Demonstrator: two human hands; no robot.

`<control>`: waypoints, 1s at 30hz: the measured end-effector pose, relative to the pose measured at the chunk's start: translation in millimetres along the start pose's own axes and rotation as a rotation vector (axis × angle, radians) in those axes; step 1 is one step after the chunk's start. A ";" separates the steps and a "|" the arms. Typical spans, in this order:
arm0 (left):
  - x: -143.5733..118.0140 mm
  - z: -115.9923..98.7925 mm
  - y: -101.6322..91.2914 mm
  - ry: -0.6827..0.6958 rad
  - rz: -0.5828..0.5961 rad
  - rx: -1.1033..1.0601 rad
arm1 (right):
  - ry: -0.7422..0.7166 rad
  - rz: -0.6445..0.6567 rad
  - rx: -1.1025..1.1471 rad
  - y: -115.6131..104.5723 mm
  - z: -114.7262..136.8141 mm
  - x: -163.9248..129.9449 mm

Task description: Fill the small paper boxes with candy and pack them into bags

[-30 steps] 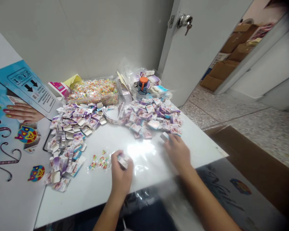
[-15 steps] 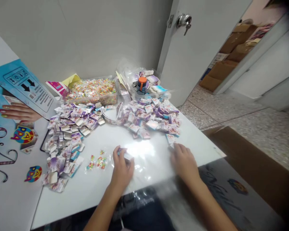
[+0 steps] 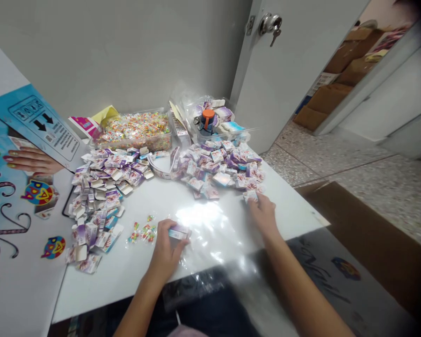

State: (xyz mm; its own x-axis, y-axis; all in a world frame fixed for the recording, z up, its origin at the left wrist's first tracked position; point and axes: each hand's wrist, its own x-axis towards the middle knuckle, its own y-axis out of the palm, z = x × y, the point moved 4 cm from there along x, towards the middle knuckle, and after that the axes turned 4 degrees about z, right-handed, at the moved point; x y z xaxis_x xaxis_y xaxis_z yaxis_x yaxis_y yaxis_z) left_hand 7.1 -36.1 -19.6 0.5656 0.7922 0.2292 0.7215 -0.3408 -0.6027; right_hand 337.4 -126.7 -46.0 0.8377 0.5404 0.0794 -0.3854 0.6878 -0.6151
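My left hand is closed around a small purple, white and blue printed box above a clear plastic bag near the table's front edge. Just left of it lie several tiny clear packets with colourful bits inside. My right hand reaches to the right side, its fingers pinching a small printed box at the near edge of a pile. That pile of small boxes spreads across the back right. A second pile of boxes, several with open flaps, lies on the left.
Behind the piles stand a clear tub of colourful packets and another clear container with boxes and an orange-lidded jar. A large printed carton rises at the left. An open door stands right, with cardboard below.
My left hand has shifted slightly left and turned, showing more of its box. My right hand has moved forward to the box at the pile's edge.
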 end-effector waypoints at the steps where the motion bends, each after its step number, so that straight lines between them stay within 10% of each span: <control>1: -3.2 2.4 3.6 0.048 0.049 0.022 | 0.011 -0.007 -0.065 5.7 0.1 -0.7; 11: 6.8 -4.2 2.1 0.101 0.352 0.247 | 0.012 0.092 -0.453 9.4 -1.6 -1.1; 20: 42.9 -34.2 -12.0 0.033 0.735 0.390 | -0.382 0.176 -0.552 8.8 -7.3 -17.7; 26: 24.0 -40.1 -3.5 0.063 0.774 0.494 | -0.684 0.164 -0.454 5.1 -6.8 -33.2; 30: 15.0 -40.9 -0.1 0.167 0.730 0.566 | -0.510 0.283 -0.414 -0.5 -8.5 -29.6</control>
State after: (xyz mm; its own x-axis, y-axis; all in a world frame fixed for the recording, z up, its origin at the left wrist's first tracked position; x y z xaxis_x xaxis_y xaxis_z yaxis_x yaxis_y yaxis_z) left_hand 31.9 -44.9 15.2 0.8833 0.3816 -0.2722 -0.1115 -0.3930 -0.9128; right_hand 316.1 -147.1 -54.7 0.4030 0.8997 0.1674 -0.2982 0.3020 -0.9055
